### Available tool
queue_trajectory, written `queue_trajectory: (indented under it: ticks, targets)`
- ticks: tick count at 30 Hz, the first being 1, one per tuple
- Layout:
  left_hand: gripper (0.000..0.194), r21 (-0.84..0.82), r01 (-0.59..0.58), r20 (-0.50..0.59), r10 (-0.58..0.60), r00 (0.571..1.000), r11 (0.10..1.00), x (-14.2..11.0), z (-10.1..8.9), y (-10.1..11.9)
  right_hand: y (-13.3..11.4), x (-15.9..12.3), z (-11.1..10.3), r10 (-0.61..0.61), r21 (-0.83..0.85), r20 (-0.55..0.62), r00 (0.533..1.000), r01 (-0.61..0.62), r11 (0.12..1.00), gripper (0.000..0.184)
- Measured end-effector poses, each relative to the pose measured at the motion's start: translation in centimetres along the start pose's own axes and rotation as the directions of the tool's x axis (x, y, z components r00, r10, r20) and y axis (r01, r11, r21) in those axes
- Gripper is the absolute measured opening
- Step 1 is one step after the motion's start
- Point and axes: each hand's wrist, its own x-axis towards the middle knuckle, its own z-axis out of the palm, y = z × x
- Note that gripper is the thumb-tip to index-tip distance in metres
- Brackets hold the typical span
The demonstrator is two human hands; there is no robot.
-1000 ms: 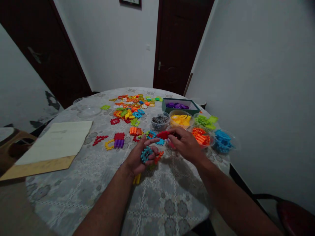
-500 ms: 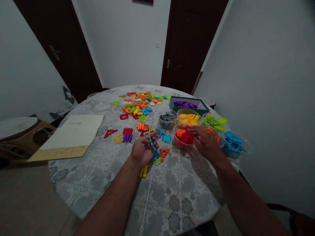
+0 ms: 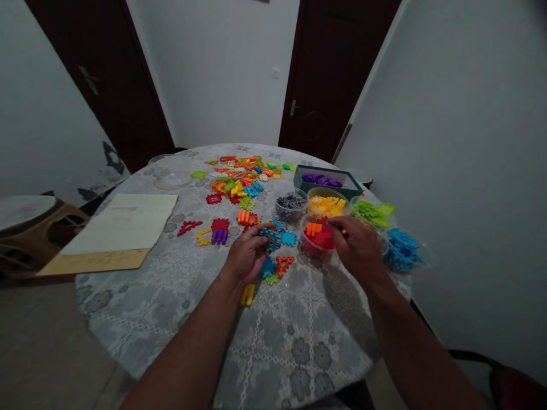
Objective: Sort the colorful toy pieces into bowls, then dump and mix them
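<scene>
My left hand is closed on a blue notched building piece, held by its edge between thumb and fingers. My right hand is over the right rim of a clear tub of red pieces, with an orange piece on top. Its thumb and fingertips are pinched together; whatever is between them is too small to make out. Below my left hand lie a blue piece, an orange triangle and a yellow piece. A flat blue square lies between my hands.
Tubs of grey, yellow, lime green and blue pieces stand around the red one. Behind them is a green box with purple pieces. Loose colourful pieces cover the back; a paper sheet lies left.
My left hand has turned the blue piece from edge-on to face-on, and its fingers have closed more around it. My right hand stays at the red tub with fingertips pinched.
</scene>
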Motion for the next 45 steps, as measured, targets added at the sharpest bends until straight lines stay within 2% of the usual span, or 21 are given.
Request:
queue_trajectory:
  ticks: [2, 4, 8, 11, 14, 18, 21, 24, 27, 30, 34, 37, 40, 43, 45]
  targets:
    - [0.037, 0.000, -0.017, -0.022, 0.017, 1.000, 1.000, 0.1, 0.0, 0.0, 1.4, 1.3, -0.5, 0.042, -0.096, 0.034, 0.999, -0.039, 0.995, 0.022]
    - [0.036, 0.006, -0.020, -0.042, 0.020, 0.999, 1.000, 0.2, 0.0, -0.1, 2.0, 2.4, -0.3, 0.053, -0.177, 0.154, 0.987, -0.025, 0.984, 0.024]
    - [0.039, 0.028, -0.015, -0.068, 0.017, 0.998, 1.000, 0.2, 0.1, -0.1, 0.9, 3.7, 1.5, 0.130, -0.335, 0.399, 0.908, 0.012, 0.942, 0.032]
    - [0.038, 0.037, -0.016, -0.083, 0.019, 0.996, 0.999, 0.3, 0.1, 0.0, -0.1, 4.0, 3.1, 0.231, -0.440, 0.461, 0.857, -0.006, 0.898, 0.034]
    - [0.038, 0.050, -0.010, -0.092, 0.014, 0.996, 0.999, 0.3, 0.1, 0.1, 0.2, 4.0, 4.2, 0.268, -0.453, 0.433, 0.861, -0.050, 0.890, 0.032]
    - [0.040, 0.070, 0.001, -0.098, 0.006, 0.995, 0.998, 0.3, 0.1, 0.1, 1.7, 3.7, 4.7, 0.229, -0.279, 0.361, 0.904, -0.129, 0.951, 0.024]
    - [0.041, 0.086, -0.001, -0.094, 0.009, 0.996, 0.996, 0.4, 0.0, 0.1, 3.0, 3.5, 3.7, 0.247, -0.072, 0.213, 0.945, -0.237, 0.969, 0.020]
    - [0.041, 0.094, 0.000, -0.102, 0.009, 0.995, 0.996, 0.5, 0.0, 0.1, 4.7, 3.0, 1.0, 0.317, 0.032, 0.063, 0.946, -0.319, 0.947, 0.022]
    - [0.041, 0.090, 0.002, -0.116, 0.009, 0.993, 0.996, 0.4, 0.0, 0.1, 7.1, 2.1, -2.5, 0.347, -0.104, -0.039, 0.937, -0.349, 0.931, 0.025]
    - [0.042, 0.091, 0.005, -0.112, 0.005, 0.994, 0.996, 0.3, 0.2, 0.0, 9.8, 0.8, -5.3, 0.357, -0.320, -0.065, 0.932, -0.358, 0.877, 0.027]
    - [0.040, 0.110, 0.011, -0.098, 0.000, 0.995, 0.994, 0.3, 0.2, -0.2, 11.6, -0.5, -6.1, 0.354, -0.483, -0.076, 0.932, -0.346, 0.805, 0.031]
    - [0.041, 0.120, 0.011, -0.110, 0.002, 0.994, 0.993, 0.3, 0.2, -0.2, 10.8, -0.9, -5.0, 0.255, -0.455, -0.077, 0.964, -0.262, 0.851, 0.033]
    - [0.042, 0.129, 0.014, -0.117, 0.001, 0.993, 0.992, 0.3, 0.2, -0.2, 8.1, -0.8, -3.2, 0.117, -0.288, 0.098, 0.988, -0.084, 0.954, 0.026]
    - [0.042, 0.144, 0.023, -0.112, -0.006, 0.994, 0.989, 0.3, 0.1, -0.2, 5.1, -0.3, -1.5, 0.075, -0.199, 0.305, 0.949, -0.014, 0.980, 0.018]
    - [0.041, 0.151, 0.028, -0.100, -0.013, 0.995, 0.988, 0.3, 0.1, -0.2, 3.7, 0.1, -0.7, 0.091, -0.213, 0.377, 0.922, -0.009, 0.977, 0.017]
